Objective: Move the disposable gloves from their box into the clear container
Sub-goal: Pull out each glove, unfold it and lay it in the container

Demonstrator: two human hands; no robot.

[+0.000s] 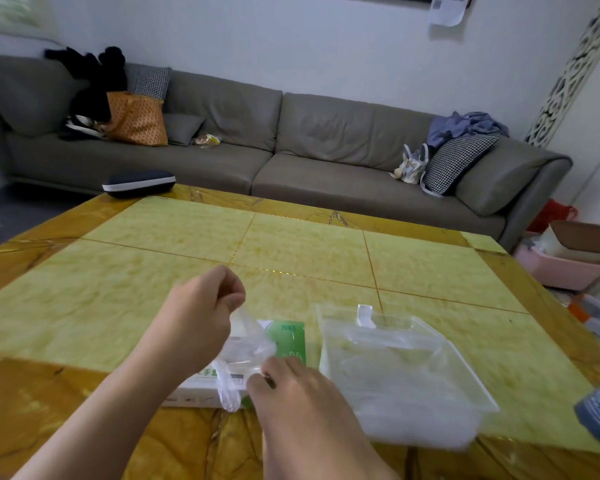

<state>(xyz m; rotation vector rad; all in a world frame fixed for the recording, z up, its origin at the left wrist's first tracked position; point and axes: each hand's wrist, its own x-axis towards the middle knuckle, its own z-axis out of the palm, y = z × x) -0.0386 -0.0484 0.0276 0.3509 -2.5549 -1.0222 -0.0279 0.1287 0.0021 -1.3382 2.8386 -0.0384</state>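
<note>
Pinching a clear glove point(248, 344) at both ends: left hand point(201, 311) clenched on its upper end, at about 11 o'clock from the right hand point(291, 389), which nips the lower end just over the glove box point(286, 336). Stretched long axis running 11 to 5. Clear container point(406, 372) lying just beside the box at 3 o'clock, nearer the right hand, so probably a short carry rightward.

Desk point(291, 251): yellow-green stone-patterned top, amber marbled border, thin gold inlay lines. On it: white-and-green cardboard glove box point(284, 341), near edge; clear plastic rectangular container point(413, 382), just beside the box on its right; dark navy zippered case point(139, 183), far left corner.
</note>
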